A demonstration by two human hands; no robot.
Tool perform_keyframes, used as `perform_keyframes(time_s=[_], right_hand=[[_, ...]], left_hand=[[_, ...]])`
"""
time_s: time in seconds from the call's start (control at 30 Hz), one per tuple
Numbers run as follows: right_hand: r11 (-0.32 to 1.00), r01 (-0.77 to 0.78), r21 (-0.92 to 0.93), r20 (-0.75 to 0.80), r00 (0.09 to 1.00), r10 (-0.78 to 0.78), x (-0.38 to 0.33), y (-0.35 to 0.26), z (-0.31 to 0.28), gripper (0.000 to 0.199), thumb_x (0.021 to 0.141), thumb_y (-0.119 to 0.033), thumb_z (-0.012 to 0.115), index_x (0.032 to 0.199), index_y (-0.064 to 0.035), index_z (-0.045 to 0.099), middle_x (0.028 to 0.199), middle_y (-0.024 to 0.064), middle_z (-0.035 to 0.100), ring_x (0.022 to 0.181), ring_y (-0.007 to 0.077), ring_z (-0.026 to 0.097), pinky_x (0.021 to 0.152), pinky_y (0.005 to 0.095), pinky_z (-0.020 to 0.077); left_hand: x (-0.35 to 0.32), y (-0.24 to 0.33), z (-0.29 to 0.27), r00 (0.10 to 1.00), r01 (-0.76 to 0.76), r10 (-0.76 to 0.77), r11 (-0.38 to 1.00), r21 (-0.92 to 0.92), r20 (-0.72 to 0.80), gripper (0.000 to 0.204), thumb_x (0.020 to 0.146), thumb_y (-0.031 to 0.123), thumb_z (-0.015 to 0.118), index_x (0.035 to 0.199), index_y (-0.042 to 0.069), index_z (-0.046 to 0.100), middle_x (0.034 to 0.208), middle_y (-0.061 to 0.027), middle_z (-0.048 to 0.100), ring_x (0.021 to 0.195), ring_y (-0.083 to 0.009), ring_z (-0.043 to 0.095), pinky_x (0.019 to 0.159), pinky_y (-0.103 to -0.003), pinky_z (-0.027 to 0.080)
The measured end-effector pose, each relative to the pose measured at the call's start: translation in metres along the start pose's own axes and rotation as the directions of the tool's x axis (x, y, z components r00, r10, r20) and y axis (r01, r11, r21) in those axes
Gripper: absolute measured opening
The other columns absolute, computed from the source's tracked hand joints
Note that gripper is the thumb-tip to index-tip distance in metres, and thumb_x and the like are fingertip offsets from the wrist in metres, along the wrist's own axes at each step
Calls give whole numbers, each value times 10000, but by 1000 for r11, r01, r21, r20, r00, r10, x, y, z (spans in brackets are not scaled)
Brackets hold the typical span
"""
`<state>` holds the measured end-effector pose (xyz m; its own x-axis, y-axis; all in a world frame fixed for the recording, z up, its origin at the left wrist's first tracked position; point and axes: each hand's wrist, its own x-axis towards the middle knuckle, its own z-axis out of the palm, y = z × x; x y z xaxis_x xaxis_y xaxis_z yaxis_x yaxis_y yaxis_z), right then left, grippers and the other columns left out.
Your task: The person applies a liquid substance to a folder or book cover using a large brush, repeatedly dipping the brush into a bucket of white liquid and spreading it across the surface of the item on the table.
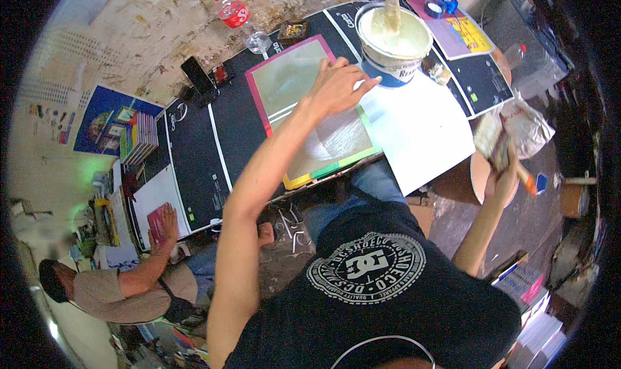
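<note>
Your left hand (pixel 337 84) lies flat, fingers spread and unclenched, pressing on the upper right part of the framed panel (pixel 310 113) and the edge of the white sheet (pixel 420 129) beside it. The panel rests at the near edge of the black tabletop (pixel 194 155), its coloured border pink along the top and left, green and yellow along the bottom. Your right hand (pixel 503 175) is closed around the handle of a wide paintbrush (pixel 495 142), held off the right side of the tabletop, bristles pointing up and away from you.

A white bucket (pixel 393 42) of pale paste, with a stick standing in it, sits just beyond the panel, touching the sheet's far edge.

Handling judgement: the panel appears stiff, flat and light, so steady it by palm pressure near a corner or take it by the border. The sheet looks thin and limp; it may slide or crease. The brush handle looks rigid; the bristles may be wet and drip.

Another person's hand (pixel 167 223) rests on a red booklet (pixel 157 223) at the left end.
</note>
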<state>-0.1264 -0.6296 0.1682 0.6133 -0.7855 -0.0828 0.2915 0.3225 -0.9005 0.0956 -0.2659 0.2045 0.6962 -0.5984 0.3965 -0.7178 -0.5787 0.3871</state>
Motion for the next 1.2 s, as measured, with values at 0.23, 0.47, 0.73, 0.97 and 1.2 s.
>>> perform_keyframes(time_s=[0.23,0.47,0.73,0.97,1.2], right_hand=[[997,-47,-58,-308,951,27,-4,-16,-104,380,925,-240,583,1278,-99,566,1270,66,563,1140,179,523,900,313,429],[971,189,-147,9,982,-190,29,-8,2,464,893,-331,645,1237,-31,564,1195,91,590,1117,174,560,914,343,462],[838,420,-348,642,758,-114,-78,96,247,430,797,-225,736,1136,-2,593,991,95,651,888,186,617,786,317,506],[719,498,-485,805,575,145,-139,126,262,502,759,-299,675,1146,12,601,958,218,685,866,293,686,808,378,522],[524,686,-506,779,624,-65,-65,60,202,455,766,-153,689,1177,11,582,923,170,692,839,201,674,775,325,533]], left_hand=[[38,-32,5,841,-51,-198,898,437,504,782,961,630,275,726,44,736,853,-166,690,1082,-345,543,1064,-609,216],[-6,-47,-19,978,178,-172,983,43,-118,636,981,566,307,1074,72,698,1087,-124,675,1049,-293,579,1000,-538,337],[-171,6,-9,256,118,-922,327,-938,-289,556,1010,545,301,839,74,542,684,12,456,615,-83,439,547,-223,332],[-194,20,17,227,264,-902,419,-869,-366,602,1006,587,230,825,84,507,644,19,430,573,-66,397,526,-218,309],[-192,16,17,208,152,-900,418,-896,-384,613,1010,570,212,817,68,507,661,10,442,574,-83,389,532,-236,309]])
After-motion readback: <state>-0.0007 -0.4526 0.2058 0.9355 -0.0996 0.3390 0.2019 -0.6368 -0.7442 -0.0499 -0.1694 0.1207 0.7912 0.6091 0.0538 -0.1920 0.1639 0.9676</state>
